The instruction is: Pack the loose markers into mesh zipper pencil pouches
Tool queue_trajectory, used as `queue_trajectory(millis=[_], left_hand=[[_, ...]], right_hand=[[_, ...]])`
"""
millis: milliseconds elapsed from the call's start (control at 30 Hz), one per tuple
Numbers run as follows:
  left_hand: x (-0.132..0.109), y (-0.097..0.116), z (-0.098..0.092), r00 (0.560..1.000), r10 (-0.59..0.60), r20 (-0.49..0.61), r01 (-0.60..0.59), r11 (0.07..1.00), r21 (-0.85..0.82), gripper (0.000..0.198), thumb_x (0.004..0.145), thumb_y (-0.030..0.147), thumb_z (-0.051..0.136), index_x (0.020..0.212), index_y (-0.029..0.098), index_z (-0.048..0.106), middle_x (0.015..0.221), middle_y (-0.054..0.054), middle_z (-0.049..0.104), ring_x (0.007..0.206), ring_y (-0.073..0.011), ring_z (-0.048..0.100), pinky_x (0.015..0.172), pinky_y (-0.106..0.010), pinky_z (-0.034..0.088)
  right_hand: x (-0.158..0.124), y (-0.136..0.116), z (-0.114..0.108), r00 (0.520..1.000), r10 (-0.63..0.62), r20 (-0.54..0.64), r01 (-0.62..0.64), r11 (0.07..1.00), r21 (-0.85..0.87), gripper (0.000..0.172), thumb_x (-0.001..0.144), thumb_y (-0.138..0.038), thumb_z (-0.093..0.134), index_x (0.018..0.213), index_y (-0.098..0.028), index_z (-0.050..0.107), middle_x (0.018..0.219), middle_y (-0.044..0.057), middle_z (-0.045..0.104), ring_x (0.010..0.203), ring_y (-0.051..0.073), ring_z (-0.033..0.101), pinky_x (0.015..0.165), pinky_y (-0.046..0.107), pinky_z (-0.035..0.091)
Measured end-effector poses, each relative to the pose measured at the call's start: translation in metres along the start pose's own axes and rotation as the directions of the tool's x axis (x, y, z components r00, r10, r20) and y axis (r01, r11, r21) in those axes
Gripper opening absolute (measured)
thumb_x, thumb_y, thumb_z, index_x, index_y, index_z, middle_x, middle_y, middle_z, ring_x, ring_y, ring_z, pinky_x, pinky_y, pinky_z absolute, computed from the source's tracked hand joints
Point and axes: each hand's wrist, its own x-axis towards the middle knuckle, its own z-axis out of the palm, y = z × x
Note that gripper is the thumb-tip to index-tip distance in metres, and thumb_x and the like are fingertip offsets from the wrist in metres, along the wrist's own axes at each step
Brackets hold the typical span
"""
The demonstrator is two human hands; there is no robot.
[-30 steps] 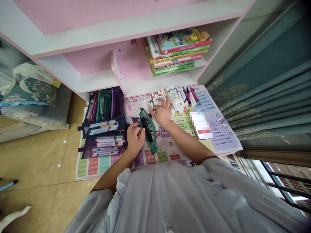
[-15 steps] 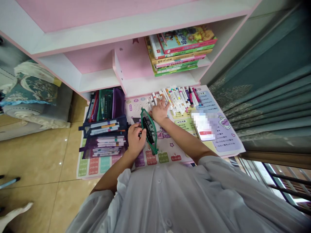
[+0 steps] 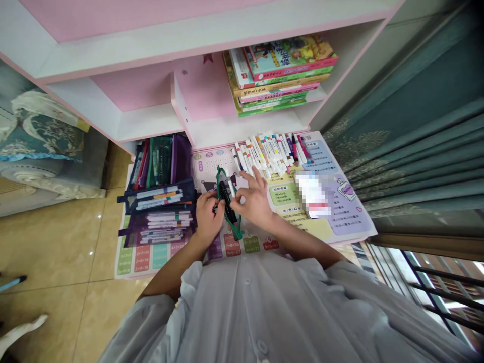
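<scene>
My left hand (image 3: pixel 208 216) is closed on the left edge of a green mesh pencil pouch (image 3: pixel 237 229), holding it open on a colourful printed mat (image 3: pixel 264 237). Dark pens lie inside the pouch. My right hand (image 3: pixel 254 200) is at the pouch's mouth, thumb and forefinger pinched on a white marker (image 3: pixel 231 189), the other fingers stretched out. A row of several white-barrelled markers (image 3: pixel 266 150) lies on the mat just beyond my right hand.
Open purple and navy pencil cases (image 3: pixel 162 206) full of pens lie left of the pouch. A white card-like object (image 3: pixel 312 194) lies to the right. A stack of books (image 3: pixel 278 70) sits in the pink and white shelf (image 3: pixel 151 121). Teal curtains (image 3: pixel 416 136) hang at the right.
My right hand has come back from the row of markers to the pouch's mouth, now with a marker pinched in it. My left hand has stayed on the pouch.
</scene>
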Motion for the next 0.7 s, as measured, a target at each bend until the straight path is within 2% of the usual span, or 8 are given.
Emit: queue_trajectory(millis=[133, 300, 433, 567, 700], left_hand=[[0.0, 0.0, 0.0, 1.0, -0.022, 0.008, 0.022, 1.0, 0.0, 0.019, 0.092, 0.03, 0.056, 0.075, 0.022, 0.06, 0.105, -0.008, 0.068, 0.11, -0.0242, 0.062, 0.098, -0.043, 0.05], [-0.001, -0.001, 0.001, 1.0, -0.028, 0.008, 0.028, 1.0, 0.012, 0.02, 0.092, 0.032, 0.056, 0.075, 0.022, 0.06, 0.106, -0.009, 0.067, 0.11, -0.0243, 0.062, 0.1, -0.043, 0.049], [-0.001, -0.002, 0.0, 1.0, -0.012, 0.006, 0.012, 1.0, 0.018, 0.021, 0.092, 0.032, 0.056, 0.075, 0.022, 0.06, 0.106, -0.009, 0.067, 0.11, -0.024, 0.061, 0.099, -0.042, 0.049], [-0.001, -0.002, 0.0, 1.0, -0.005, 0.0, 0.005, 1.0, 0.021, 0.02, 0.093, 0.033, 0.056, 0.077, 0.021, 0.061, 0.107, -0.009, 0.067, 0.111, -0.0242, 0.061, 0.099, -0.043, 0.049], [-0.001, -0.002, 0.001, 1.0, -0.007, 0.0, 0.007, 1.0, 0.024, 0.021, 0.093, 0.033, 0.056, 0.076, 0.022, 0.06, 0.107, -0.009, 0.067, 0.112, -0.0245, 0.061, 0.1, -0.043, 0.049]], right_hand=[[-0.017, -0.006, 0.007, 0.996, 0.022, 0.082, -0.017, 0.999, -0.05, 0.017, 0.075, -0.026, 0.065, 0.059, -0.02, 0.069, 0.146, 0.01, 0.056, 0.149, 0.042, 0.028, 0.114, 0.064, 0.028], [-0.016, -0.005, 0.014, 0.981, 0.077, 0.178, -0.057, 0.992, -0.117, 0.014, 0.077, -0.028, 0.067, 0.068, -0.02, 0.075, 0.147, 0.012, 0.055, 0.147, 0.042, 0.03, 0.116, 0.064, 0.025], [-0.016, -0.004, 0.016, 0.975, 0.083, 0.204, -0.053, 0.987, -0.149, 0.019, 0.08, -0.033, 0.068, 0.071, -0.019, 0.076, 0.148, 0.013, 0.054, 0.147, 0.043, 0.03, 0.115, 0.066, 0.025], [-0.011, 0.001, 0.015, 0.986, 0.069, 0.15, -0.049, 0.989, -0.138, 0.025, 0.083, -0.04, 0.068, 0.071, -0.02, 0.076, 0.145, 0.012, 0.056, 0.146, 0.043, 0.031, 0.113, 0.065, 0.029], [0.018, 0.015, 0.013, 0.996, 0.084, -0.007, -0.084, 0.981, -0.178, 0.029, 0.089, -0.04, 0.059, 0.079, -0.02, 0.077, 0.146, 0.012, 0.054, 0.148, 0.042, 0.028, 0.113, 0.064, 0.03]])
